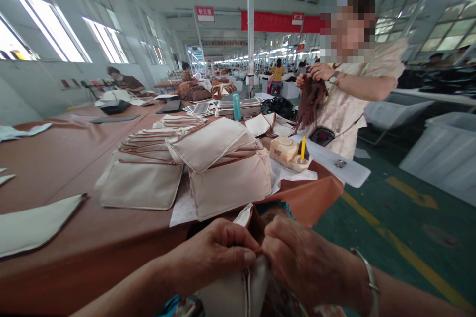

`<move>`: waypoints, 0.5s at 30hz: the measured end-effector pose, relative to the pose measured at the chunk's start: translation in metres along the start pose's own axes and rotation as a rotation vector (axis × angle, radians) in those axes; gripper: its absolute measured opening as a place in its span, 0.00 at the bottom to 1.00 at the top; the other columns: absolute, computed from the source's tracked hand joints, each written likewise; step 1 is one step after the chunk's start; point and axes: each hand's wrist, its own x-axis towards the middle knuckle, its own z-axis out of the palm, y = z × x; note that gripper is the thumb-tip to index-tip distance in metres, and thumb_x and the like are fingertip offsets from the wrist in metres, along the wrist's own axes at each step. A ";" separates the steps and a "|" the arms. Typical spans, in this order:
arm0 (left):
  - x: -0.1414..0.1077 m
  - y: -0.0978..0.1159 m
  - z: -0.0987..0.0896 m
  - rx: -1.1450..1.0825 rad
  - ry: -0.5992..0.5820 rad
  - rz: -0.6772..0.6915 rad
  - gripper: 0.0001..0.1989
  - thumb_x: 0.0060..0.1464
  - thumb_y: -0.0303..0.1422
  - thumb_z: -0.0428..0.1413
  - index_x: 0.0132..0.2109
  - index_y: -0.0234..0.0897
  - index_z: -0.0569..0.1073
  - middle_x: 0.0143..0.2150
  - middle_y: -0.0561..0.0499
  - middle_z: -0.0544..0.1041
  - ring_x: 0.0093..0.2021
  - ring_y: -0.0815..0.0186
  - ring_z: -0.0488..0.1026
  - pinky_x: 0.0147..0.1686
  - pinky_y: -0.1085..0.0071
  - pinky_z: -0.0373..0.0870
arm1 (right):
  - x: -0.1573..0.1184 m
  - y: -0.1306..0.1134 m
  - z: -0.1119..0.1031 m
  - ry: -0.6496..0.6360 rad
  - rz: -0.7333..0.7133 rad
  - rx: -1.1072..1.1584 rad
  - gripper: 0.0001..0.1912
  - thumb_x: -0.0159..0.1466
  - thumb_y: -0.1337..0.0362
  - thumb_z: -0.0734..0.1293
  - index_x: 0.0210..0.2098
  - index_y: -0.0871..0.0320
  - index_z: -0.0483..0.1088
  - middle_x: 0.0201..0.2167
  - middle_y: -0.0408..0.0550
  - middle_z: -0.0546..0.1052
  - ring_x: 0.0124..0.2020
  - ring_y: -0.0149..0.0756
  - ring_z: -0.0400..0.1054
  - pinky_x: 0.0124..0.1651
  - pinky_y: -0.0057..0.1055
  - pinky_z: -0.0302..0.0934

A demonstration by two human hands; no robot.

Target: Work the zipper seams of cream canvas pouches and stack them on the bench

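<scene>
Low in the head view, my left hand pinches the brown-lined edge of a cream bag piece between thumb and fingers. Close against it, my right hand is closed on the same edge; a bangle circles that wrist. The piece hangs over my lap, at the front edge of the table. Most of my right fingertips are hidden, so I cannot tell whether they also hold something small. Just beyond my hands, similar cream pieces with brown edging lie in a stack and a second stack.
A brown-covered table extends left, with a loose cream piece on it. Behind the stacks stands a teal bottle. A stained container and yellow-handled brush sit right. A co-worker stands there holding brown strips.
</scene>
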 end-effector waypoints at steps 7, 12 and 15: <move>-0.005 0.005 0.001 0.055 -0.011 0.031 0.23 0.51 0.48 0.64 0.39 0.29 0.78 0.28 0.54 0.66 0.26 0.73 0.54 0.25 0.76 0.49 | -0.010 -0.001 -0.008 0.141 0.084 0.195 0.09 0.68 0.75 0.57 0.45 0.62 0.66 0.34 0.51 0.72 0.34 0.39 0.65 0.37 0.33 0.63; -0.005 0.014 0.006 0.130 -0.044 0.065 0.22 0.53 0.49 0.62 0.36 0.31 0.73 0.26 0.56 0.61 0.24 0.74 0.52 0.22 0.76 0.45 | 0.004 0.010 -0.016 0.117 0.380 0.620 0.10 0.73 0.66 0.56 0.47 0.58 0.68 0.44 0.52 0.72 0.47 0.39 0.65 0.52 0.36 0.60; -0.007 0.021 0.006 0.280 -0.038 0.102 0.22 0.55 0.50 0.60 0.35 0.31 0.71 0.27 0.57 0.61 0.25 0.74 0.52 0.22 0.76 0.46 | 0.010 0.013 -0.013 -0.138 0.359 0.810 0.17 0.74 0.57 0.56 0.33 0.58 0.67 0.32 0.45 0.70 0.35 0.34 0.64 0.40 0.30 0.60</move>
